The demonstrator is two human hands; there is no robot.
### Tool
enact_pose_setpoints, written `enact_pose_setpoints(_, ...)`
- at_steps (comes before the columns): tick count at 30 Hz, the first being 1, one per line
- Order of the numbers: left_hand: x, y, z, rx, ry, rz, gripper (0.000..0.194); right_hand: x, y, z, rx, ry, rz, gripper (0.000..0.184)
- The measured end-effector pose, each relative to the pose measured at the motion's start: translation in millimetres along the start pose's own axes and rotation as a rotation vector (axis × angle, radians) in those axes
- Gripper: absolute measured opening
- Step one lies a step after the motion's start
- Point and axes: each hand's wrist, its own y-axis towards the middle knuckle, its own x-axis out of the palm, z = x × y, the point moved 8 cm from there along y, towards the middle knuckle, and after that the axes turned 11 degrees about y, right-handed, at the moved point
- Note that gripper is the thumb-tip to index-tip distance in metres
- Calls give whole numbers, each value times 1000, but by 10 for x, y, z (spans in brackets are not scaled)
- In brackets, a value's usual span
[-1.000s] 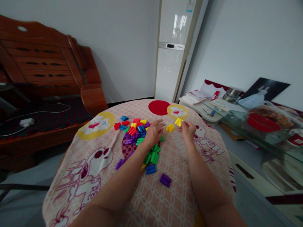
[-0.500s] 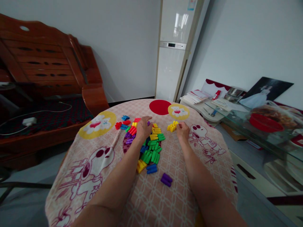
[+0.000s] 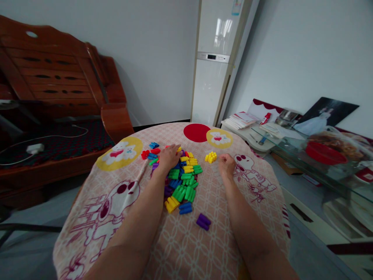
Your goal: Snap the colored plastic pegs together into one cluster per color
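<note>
Interlocking plastic building blocks (image 3: 188,177) in green, blue, yellow, purple and red lie in a loose pile on the round table. Over the pile's far left part is my left hand (image 3: 169,157), its fingers bent down and closed at a yellow block (image 3: 178,149) that shows by the fingertips. To the right of the pile, my right hand (image 3: 227,165) has curled, closed fingers with nothing visible in them. Just left of it, apart from the fingers, a joined cluster of yellow blocks (image 3: 211,157) rests on the cloth. My left hand hides some blocks.
A patterned pink tablecloth (image 3: 221,241) covers the table. One purple block (image 3: 203,221) lies nearer to me. At the right stands a glass-topped cabinet (image 3: 294,149) with papers and a red bowl (image 3: 326,152). A wooden bench (image 3: 115,120) is at the left.
My left hand has moved left over the pile, uncovering yellow and blue blocks. My right hand has come away from the yellow cluster, which stays on the cloth.
</note>
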Motion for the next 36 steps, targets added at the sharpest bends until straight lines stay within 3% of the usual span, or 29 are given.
enact_pose_setpoints(5,146,30,62,-68,201,-148,48,-85,3,94,15,10,43,21)
enact_pose_setpoints(10,125,39,112,-36,213,-122,47,-89,9,136,35,14,61,25)
enact_pose_setpoints(14,66,23,87,-43,57,-39,42,-97,6,117,42,20,70,27)
enact_pose_setpoints(18,-120,31,106,-24,-216,99,33,-145,1,28,16,73,103,29)
enact_pose_setpoints(21,-277,4,306,50,-319,165,29,-165,1,-18,17,151,103,28)
enact_pose_setpoints(23,-307,-47,543,108,-388,143,27,-163,-5,-21,51,222,80,29)
enact_pose_setpoints(26,-257,-170,956,192,-475,69,34,-95,-28,-39,128,387,-48,34)
enact_pose_setpoints(29,-149,-286,1257,261,-454,3,38,60,-82,-135,178,564,-316,40)
enact_pose_setpoints(32,-72,-327,1328,289,-472,-13,34,180,-146,-226,189,638,-536,42)
enact_pose_setpoints(36,-19,-323,1302,324,-563,-17,35,244,-167,-252,181,657,-601,44)
